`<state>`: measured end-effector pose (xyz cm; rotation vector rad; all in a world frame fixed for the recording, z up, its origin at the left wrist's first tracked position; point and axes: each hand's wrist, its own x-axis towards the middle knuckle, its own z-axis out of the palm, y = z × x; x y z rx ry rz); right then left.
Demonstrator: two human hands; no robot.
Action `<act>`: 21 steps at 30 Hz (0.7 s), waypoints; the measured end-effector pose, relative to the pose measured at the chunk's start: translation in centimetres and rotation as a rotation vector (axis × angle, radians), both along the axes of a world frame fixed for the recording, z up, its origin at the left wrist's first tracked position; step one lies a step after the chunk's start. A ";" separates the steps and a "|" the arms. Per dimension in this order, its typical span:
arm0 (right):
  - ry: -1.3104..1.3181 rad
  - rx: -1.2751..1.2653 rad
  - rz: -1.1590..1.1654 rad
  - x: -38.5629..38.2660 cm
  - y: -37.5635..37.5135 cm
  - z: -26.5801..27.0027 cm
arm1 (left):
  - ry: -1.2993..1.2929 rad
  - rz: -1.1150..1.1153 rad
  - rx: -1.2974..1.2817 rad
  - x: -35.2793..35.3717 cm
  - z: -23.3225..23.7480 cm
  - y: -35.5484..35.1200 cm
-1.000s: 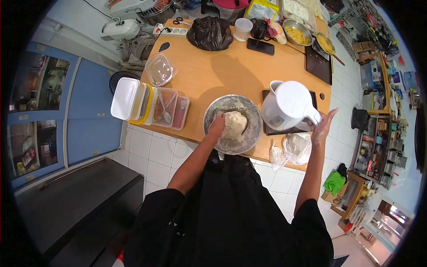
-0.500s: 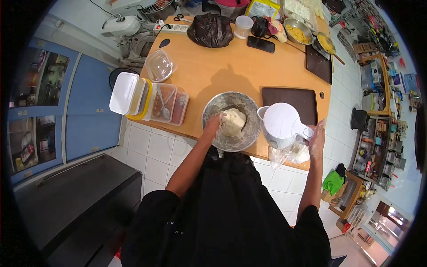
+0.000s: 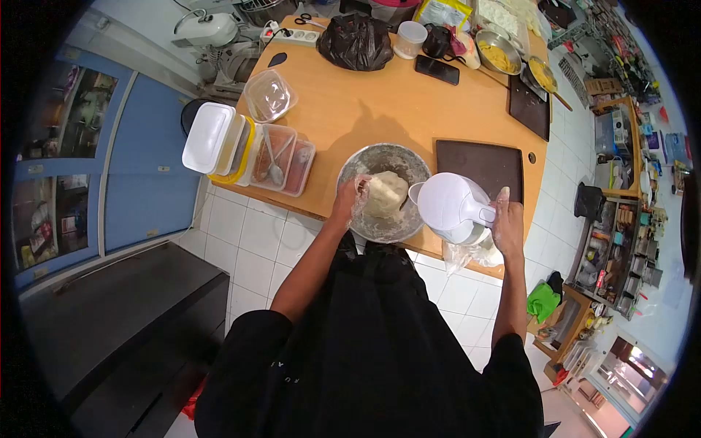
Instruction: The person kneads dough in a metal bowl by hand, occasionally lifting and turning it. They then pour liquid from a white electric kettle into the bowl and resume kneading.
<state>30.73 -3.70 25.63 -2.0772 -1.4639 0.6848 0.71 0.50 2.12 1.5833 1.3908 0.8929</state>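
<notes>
A pale lump of dough [image 3: 387, 195] lies in a round metal bowl [image 3: 420, 166] at the table's front edge. My left hand [image 3: 352, 198], dusted with flour, reaches over the bowl's left rim with its fingers curled against the dough. My right hand [image 3: 508, 223] is closed round the handle of a white lidded pitcher [image 3: 449, 204], whose spout points left over the bowl's right rim. Beneath the pitcher sits a clear plastic bag [image 3: 467, 255] with something white in it.
Dark trays [image 3: 478, 162] lie behind the pitcher and at the right. Plastic containers [image 3: 272, 157] stand on the left. Along the back are a black bag [image 3: 355, 42], a phone [image 3: 437, 70], a jar [image 3: 410, 39] and a pan of yellow food [image 3: 499, 55].
The pitcher has moved left in my right hand, and its spout now overlaps the bowl's rim. My left hand has stayed at the dough. The whole view has shifted slightly.
</notes>
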 end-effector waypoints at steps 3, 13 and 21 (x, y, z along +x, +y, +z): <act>-0.090 0.010 0.077 -0.3 0.3 -0.4 | 0.038 -0.009 -0.068 -0.1 -0.6 -0.2; -0.282 -0.012 0.192 -1.6 0.9 -0.7 | -0.014 -0.031 -0.011 -0.7 -0.9 -0.1; -0.220 -0.066 0.179 -2.8 1.2 0.0 | -0.019 -0.028 -0.009 -1.0 -0.3 0.0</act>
